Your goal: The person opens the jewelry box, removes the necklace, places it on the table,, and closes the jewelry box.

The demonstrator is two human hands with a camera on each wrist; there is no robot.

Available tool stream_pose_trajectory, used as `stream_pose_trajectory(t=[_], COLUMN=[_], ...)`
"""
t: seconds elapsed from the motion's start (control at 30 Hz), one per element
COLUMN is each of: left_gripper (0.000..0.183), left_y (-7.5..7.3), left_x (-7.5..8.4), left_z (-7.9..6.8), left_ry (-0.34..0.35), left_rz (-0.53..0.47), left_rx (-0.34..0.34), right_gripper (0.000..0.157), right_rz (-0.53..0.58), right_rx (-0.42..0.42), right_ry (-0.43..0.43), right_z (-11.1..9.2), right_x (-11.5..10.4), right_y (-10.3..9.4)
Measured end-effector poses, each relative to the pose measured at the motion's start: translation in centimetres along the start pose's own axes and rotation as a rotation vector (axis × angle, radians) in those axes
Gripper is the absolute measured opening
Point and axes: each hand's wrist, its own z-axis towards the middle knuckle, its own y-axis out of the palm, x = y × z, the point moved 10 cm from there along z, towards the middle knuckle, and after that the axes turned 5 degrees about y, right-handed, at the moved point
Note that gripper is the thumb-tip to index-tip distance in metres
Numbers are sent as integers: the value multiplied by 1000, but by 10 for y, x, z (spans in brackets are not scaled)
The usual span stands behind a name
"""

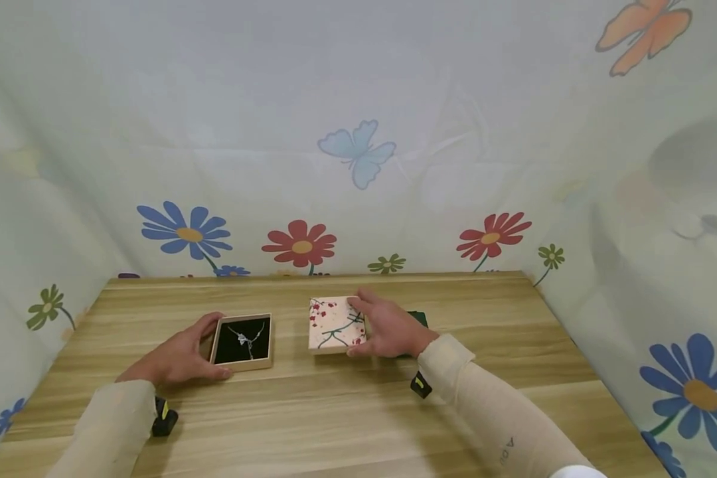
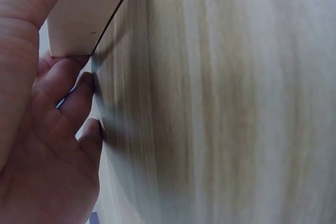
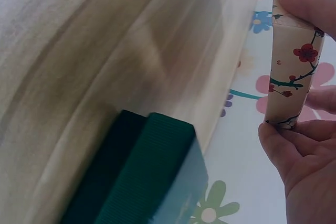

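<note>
A cream jewelry box base (image 1: 242, 366) rests on the table at left of centre, with a silver necklace (image 1: 248, 340) lying on its black padding. My left hand (image 1: 182, 352) grips it from the left, thumb at the near side and fingers at the far corner. In the left wrist view, fingertips touch the plain side of the box base (image 2: 86, 19). To the right, a cream box lid (image 1: 328, 325) with red blossoms and green branches is pinched by my right hand (image 1: 394, 328) across its near and far edges. The right wrist view shows the lid (image 3: 294, 66) held off the tabletop.
A dark green box (image 1: 419, 317) lies on the table, partly hidden behind my right hand. The right wrist view shows its ribbed green side (image 3: 152, 166). A wooden table (image 1: 334, 418) meets a flower-and-butterfly cloth (image 1: 263, 159) at its back edge.
</note>
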Motion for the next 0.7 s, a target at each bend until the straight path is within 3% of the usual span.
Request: stream_pose_trajectory(t=[0.43, 0.7], left_gripper=[123, 124], left_y=[1, 4], left_x=[-4, -8], left_z=[2, 2], left_ry=[0, -2], left_rz=[-27, -40], left_rx=[-5, -12], right_gripper=[93, 88], right_rz=[-134, -185], right_rx=[-57, -104], right_ry=[-26, 4], right_z=[8, 8], right_x=[-2, 1], right_y=[29, 44])
